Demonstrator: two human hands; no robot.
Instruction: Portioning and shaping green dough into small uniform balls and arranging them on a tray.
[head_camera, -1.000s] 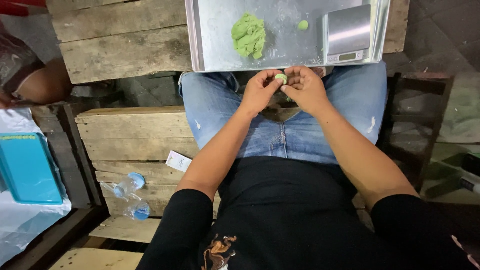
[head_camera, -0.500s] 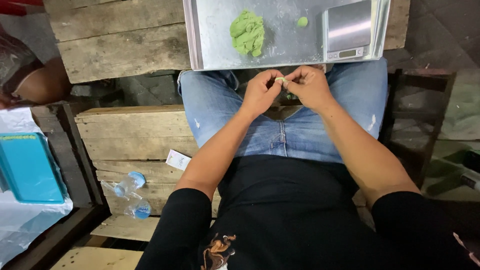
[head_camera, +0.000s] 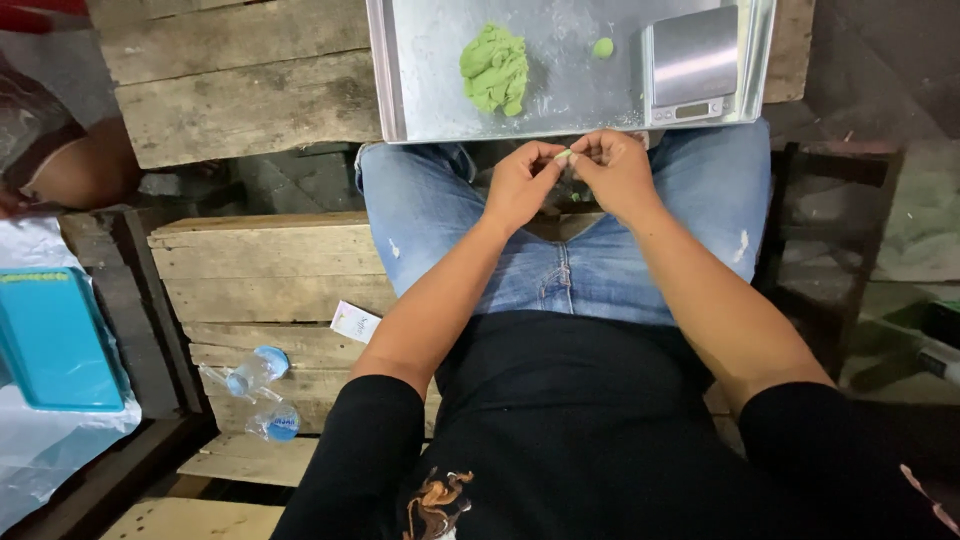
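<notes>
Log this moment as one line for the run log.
left hand + right hand: pinching small green dough piece | dough lump, ball, scale on tray

A makeshift food-preparation spot, seemingly a small informal workshop. At the top of the frame a metal tray (head_camera: 420, 90) holds green dough (head_camera: 494, 68) and a small digital scale (head_camera: 692, 62), resting on rough wooden pallets (head_camera: 250, 100). At lower left lie 2 plastic bottles (head_camera: 255, 385).
</notes>
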